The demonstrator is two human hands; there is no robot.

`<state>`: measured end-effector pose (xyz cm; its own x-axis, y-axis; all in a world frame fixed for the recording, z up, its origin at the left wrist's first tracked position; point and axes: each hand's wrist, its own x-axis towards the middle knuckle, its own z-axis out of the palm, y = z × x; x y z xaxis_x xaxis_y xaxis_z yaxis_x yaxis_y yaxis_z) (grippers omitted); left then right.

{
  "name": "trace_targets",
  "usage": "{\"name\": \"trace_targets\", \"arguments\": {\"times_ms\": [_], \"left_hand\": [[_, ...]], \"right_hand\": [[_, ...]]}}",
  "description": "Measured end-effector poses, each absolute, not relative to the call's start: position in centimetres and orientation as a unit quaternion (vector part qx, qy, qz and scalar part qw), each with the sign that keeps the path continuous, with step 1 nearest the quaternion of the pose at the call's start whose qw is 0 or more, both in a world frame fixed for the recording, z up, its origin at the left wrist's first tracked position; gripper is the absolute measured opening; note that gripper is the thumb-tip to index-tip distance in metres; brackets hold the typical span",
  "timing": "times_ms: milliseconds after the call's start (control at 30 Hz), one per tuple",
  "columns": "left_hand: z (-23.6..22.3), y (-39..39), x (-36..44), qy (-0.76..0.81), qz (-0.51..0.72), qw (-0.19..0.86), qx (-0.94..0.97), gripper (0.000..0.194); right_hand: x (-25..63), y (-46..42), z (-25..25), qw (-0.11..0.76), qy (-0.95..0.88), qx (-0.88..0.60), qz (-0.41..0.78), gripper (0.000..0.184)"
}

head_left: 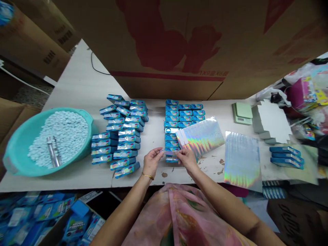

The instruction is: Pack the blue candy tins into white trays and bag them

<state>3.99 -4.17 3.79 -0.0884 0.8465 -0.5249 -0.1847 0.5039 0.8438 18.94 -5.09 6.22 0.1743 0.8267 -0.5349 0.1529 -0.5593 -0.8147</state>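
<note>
A small shiny sticker (pixel 169 153) is stretched between my two hands, above the near end of a block of blue boxes (pixel 171 137). My left hand (pixel 153 161) pinches its left end, fingers closed. The fingertips of my right hand (pixel 188 160) are closed at the other end. Just beyond the right hand, a rainbow-shimmering sticker sheet (pixel 203 135) lies tilted, partly over the boxes. Whether the right hand also touches this sheet I cannot tell. Left of my hands stand rows of similar blue boxes (pixel 128 139) on the white table (pixel 151 136).
A teal basin (pixel 15 150) of pale blue pieces holds a metal scoop (pixel 53 152). A large carton (pixel 164 41) borders the back. Rightward are another shiny sheet (pixel 242 160), a small scale (pixel 242 113), white card (pixel 273 119) and stacked blue boxes (pixel 286 157).
</note>
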Motion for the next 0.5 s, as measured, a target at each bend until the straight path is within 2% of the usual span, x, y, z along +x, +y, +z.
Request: {"name": "trace_targets", "arguments": {"times_ms": [200, 400, 500], "left_hand": [[0.2, -3.7, 3.6, 0.626, 0.429, 0.578, 0.302, 0.039], [-2.4, -3.9, 4.2, 0.642, 0.416, 0.561, 0.318, 0.038], [-3.1, -4.2, 4.6, 0.654, 0.402, 0.548, 0.333, 0.036]], "right_hand": [[18.1, -4.9, 3.7, 0.223, -0.528, -0.758, 0.310, 0.021], [17.6, -4.6, 3.1, 0.050, -0.622, -0.758, 0.190, 0.022], [18.0, -5.0, 3.2, 0.000, -0.671, -0.728, 0.139, 0.025]]}}
